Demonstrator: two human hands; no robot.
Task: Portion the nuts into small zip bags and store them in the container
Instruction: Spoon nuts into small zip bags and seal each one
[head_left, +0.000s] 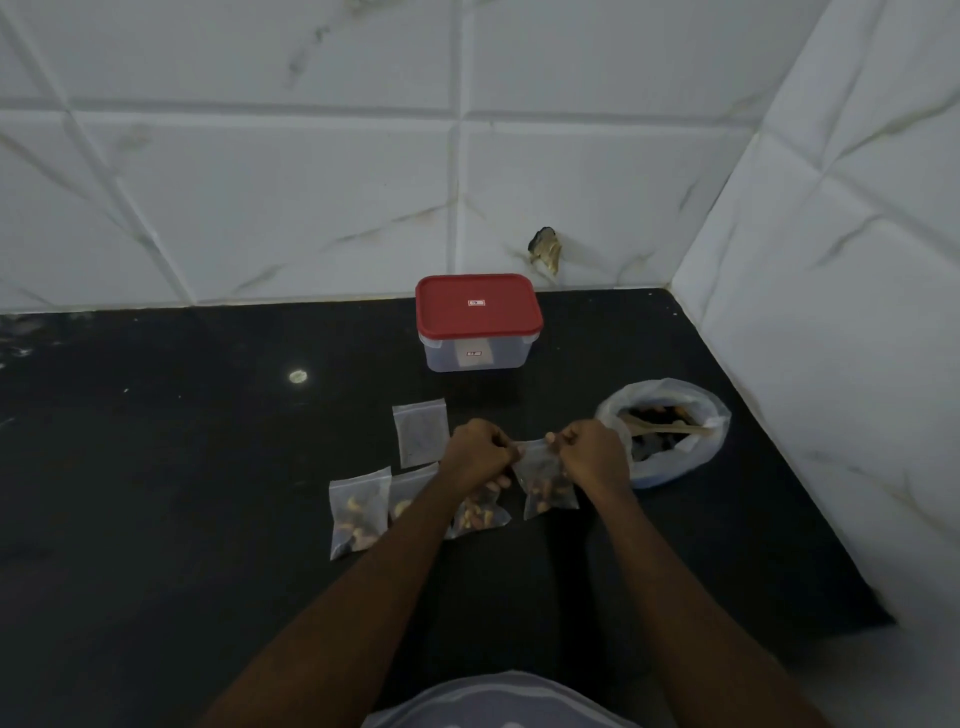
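step: seal bag (545, 486) | left hand (480, 454), right hand (592, 452) pinch its top | tip: press it shut end to end | container (478, 325) 12 o'clock

Nut-filled zip bag (545, 480) upright, three filled bags (358, 512) flat left, red-lidded container (478, 325) shut behind

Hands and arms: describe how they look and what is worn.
The left hand and right hand are bare: no gloves, and no ring, watch or bracelet shows. Both forearms are uncovered, no sleeves in view. A greyish garment shows at the bottom edge.
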